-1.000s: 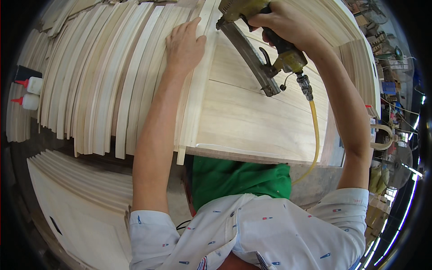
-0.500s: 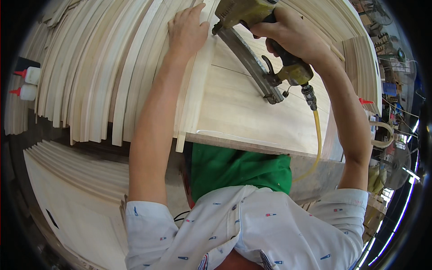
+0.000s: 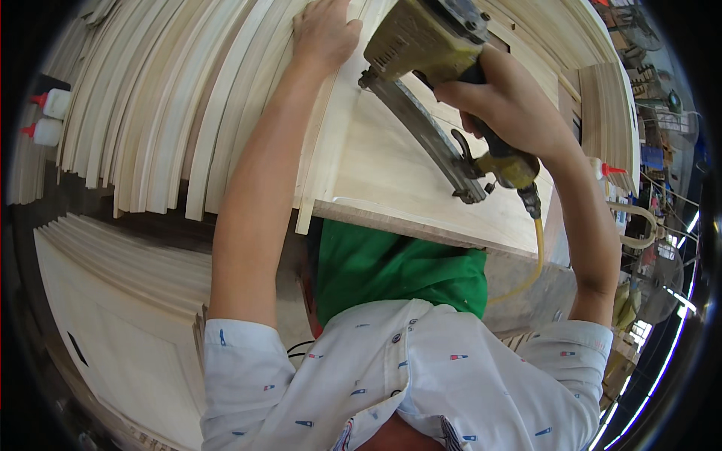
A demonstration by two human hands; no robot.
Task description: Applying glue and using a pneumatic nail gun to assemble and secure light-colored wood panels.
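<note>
My right hand [image 3: 515, 105] is wrapped round the handle of an olive-coloured air nail gun [image 3: 421, 41], which has a long grey metal magazine slanting toward me. A yellow air hose [image 3: 539, 252] runs from the handle's end. The gun's nose hangs over the pale wooden panel [image 3: 406, 165], just right of the strip edge. My left hand [image 3: 325, 36] is closed over a light wooden strip [image 3: 320, 165] along the panel's left side; its fingertips are partly hidden at the top of the view. A whitish line shows by the panel's near edge.
Rows of long wooden strips [image 3: 162, 113] lie to the left, with white red-tipped glue bottles [image 3: 50, 133] beyond. Stacked panels [image 3: 124, 301] stand lower left. At right are more strips [image 3: 608, 113] and another red-tipped bottle [image 3: 604, 168]. A green cloth [image 3: 398, 263] covers my lap.
The nail gun and my right hand have moved right and nearer to me, its nose shifting away from my left hand. My left hand has shifted slightly up and right, its fingers more drawn in.
</note>
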